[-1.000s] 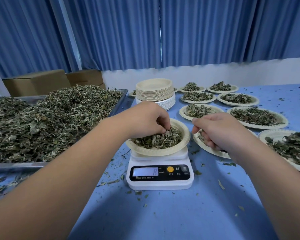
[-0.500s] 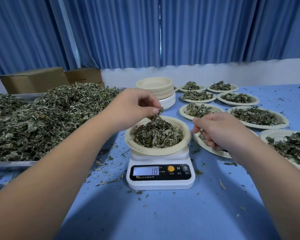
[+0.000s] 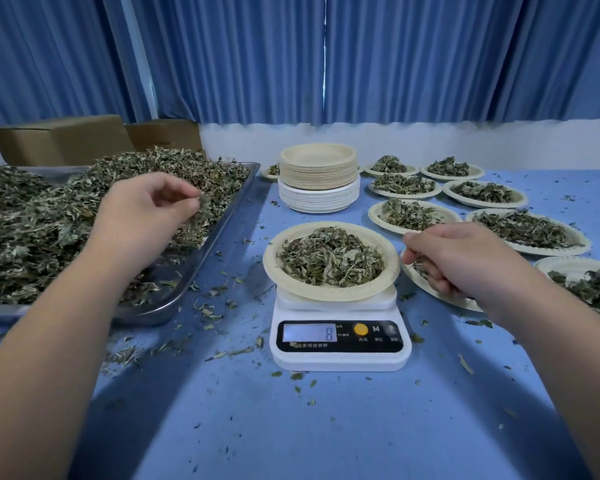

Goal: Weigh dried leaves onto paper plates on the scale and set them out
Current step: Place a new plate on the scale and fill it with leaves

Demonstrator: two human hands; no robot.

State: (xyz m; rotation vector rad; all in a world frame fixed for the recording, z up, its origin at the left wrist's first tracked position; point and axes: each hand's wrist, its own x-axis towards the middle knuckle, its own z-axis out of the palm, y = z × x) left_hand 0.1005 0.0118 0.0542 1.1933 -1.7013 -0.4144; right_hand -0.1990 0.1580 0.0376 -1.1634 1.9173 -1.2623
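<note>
A white scale [image 3: 340,336] stands at the table's middle, its display reading 8. On it sits a paper plate [image 3: 390,268] with a heap of dried leaves [image 3: 329,261]. My left hand [image 3: 142,216] hovers over the metal tray [image 3: 201,268] of loose dried leaves [image 3: 32,230] at the left, pinching a small bit of leaf between thumb and fingertips. My right hand [image 3: 465,261] is loosely curled just right of the scale plate, over a filled plate [image 3: 430,289] behind it; whether it holds leaves is unclear.
A stack of unused paper plates [image 3: 317,178] stands behind the scale. Several filled plates [image 3: 527,230] lie in rows at the right. Cardboard boxes [image 3: 63,138] sit at the back left. Leaf crumbs litter the blue tabletop [image 3: 326,427].
My left hand has lifted off the scale plate and moved left over the tray with a pinch of leaves. The display went from 10 to 8. My right hand barely moved.
</note>
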